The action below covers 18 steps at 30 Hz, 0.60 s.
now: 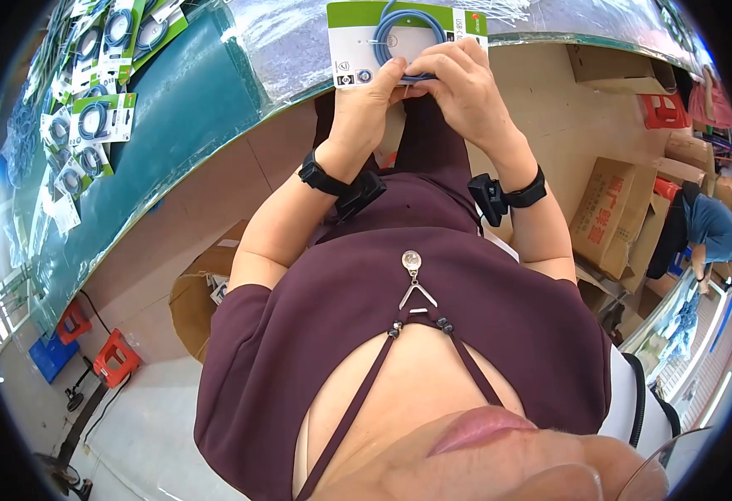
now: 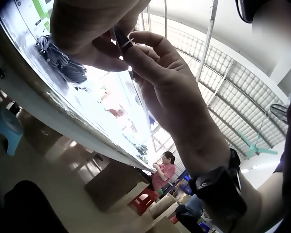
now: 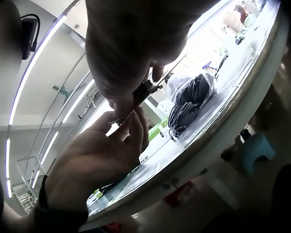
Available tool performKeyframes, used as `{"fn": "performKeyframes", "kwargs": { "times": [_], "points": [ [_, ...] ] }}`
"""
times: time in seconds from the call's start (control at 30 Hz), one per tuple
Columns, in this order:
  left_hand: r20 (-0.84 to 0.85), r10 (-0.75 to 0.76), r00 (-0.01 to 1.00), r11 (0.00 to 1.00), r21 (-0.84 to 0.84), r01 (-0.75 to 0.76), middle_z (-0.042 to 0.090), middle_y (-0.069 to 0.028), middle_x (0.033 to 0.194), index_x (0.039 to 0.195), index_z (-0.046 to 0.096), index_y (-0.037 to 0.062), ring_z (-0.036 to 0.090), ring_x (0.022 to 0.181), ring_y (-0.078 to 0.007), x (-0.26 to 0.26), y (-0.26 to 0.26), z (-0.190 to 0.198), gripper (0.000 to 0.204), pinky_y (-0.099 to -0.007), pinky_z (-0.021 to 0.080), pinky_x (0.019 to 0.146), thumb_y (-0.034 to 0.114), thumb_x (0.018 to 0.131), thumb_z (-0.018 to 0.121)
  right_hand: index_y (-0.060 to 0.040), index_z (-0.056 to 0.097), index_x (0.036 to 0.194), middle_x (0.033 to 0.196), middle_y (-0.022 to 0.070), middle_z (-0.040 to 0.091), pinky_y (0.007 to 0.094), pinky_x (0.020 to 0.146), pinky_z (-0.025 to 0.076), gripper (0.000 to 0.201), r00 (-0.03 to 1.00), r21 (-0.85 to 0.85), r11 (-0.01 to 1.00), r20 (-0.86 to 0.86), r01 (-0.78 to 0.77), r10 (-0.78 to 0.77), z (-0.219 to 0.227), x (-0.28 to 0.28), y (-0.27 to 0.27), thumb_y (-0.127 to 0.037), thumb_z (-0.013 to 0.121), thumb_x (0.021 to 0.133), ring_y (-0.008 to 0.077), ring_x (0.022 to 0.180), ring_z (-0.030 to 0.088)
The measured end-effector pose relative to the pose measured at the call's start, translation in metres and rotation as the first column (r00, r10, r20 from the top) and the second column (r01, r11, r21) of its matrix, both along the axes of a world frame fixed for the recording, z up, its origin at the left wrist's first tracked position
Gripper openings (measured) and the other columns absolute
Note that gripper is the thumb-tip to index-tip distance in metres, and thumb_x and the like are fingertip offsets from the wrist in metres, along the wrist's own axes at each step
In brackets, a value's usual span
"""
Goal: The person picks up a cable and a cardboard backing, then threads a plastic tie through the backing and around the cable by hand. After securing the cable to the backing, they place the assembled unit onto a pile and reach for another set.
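Observation:
A white and green packaging card [image 1: 349,46], printed "USB-C", is held up at the table's edge with a coiled blue cable [image 1: 441,32] lying against it. My left hand [image 1: 364,104] grips the card's lower edge, its thumb up against the coil. From the other side my right hand [image 1: 470,92] pinches the bottom of the coil with curled fingers. A white tie [image 1: 376,42] crosses the coil's left side. In the left wrist view a small white tie end [image 2: 128,43] sticks out between the fingertips. Both palms hide part of the card's back.
Several carded cables [image 1: 94,121] lie on the green tabletop [image 1: 190,92] at left. A bagged bundle of dark cables [image 3: 189,104] rests on the table. Cardboard boxes [image 1: 608,209] and red stools [image 1: 117,357] stand on the floor. Another person [image 2: 165,172] is farther along the table.

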<state>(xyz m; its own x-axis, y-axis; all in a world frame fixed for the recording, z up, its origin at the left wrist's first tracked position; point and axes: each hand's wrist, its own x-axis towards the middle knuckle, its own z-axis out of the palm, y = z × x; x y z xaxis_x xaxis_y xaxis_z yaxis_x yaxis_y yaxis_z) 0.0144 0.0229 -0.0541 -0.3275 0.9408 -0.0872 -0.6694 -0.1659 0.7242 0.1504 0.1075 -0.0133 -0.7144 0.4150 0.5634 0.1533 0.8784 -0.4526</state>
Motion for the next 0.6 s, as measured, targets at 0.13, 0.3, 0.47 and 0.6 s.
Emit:
{"fn": "performKeyframes", "kwargs": {
  "times": [0.13,0.3,0.47,0.6],
  "points": [
    [0.035,0.029,0.999,0.998,-0.06,-0.027,0.061,-0.0075,0.098,0.111,0.054,0.0009,0.063,0.084,-0.0161,0.0,0.001,-0.002,0.024,-0.027,0.056,0.071,0.008,0.089,0.062,-0.0109,0.065,0.088,0.093,-0.0003,0.062,0.0345,0.079,0.042,0.025,0.998,0.16,0.986,0.006,0.054,-0.055,0.002,-0.003,-0.01,0.002,0.071,0.067,0.0218,0.084,0.053],
    [0.074,0.009,0.997,0.999,-0.054,-0.005,0.061,-0.0069,0.097,0.112,0.055,0.0021,0.063,0.083,-0.0157,0.001,0.001,0.015,0.025,-0.026,0.055,0.07,0.006,0.089,0.062,-0.0112,0.067,0.084,0.094,0.0014,0.061,0.0355,0.075,0.044,0.021,0.987,0.257,0.964,-0.157,0.067,-0.026,-0.013,-0.003,-0.005,-0.001,0.071,0.067,0.0213,0.081,0.052],
    [-0.535,0.106,0.838,0.994,0.026,-0.11,0.061,-0.0094,0.097,0.105,0.061,0.0022,0.064,0.087,-0.0182,-0.012,-0.005,0.017,0.024,-0.028,0.054,0.074,0.003,0.082,0.067,-0.0076,0.068,0.094,0.098,0.0063,0.062,0.0349,0.076,0.047,0.022,0.994,0.301,0.954,-0.098,-0.014,0.046,-0.008,0.007,-0.009,-0.002,0.068,0.072,0.023,0.085,0.055],
    [-0.788,0.407,0.462,0.888,0.46,0.0,0.06,-0.0115,0.099,0.101,0.065,0.0017,0.064,0.092,-0.021,-0.025,0.002,0.021,0.026,-0.0292,0.054,0.078,0.003,0.076,0.071,-0.0077,0.066,0.083,0.1,0.006,0.061,0.0375,0.081,0.047,0.017,0.992,-0.095,0.994,-0.119,-0.054,0.043,-0.016,0.008,-0.02,-0.001,0.067,0.067,0.0273,0.094,0.06]
  ]
}}
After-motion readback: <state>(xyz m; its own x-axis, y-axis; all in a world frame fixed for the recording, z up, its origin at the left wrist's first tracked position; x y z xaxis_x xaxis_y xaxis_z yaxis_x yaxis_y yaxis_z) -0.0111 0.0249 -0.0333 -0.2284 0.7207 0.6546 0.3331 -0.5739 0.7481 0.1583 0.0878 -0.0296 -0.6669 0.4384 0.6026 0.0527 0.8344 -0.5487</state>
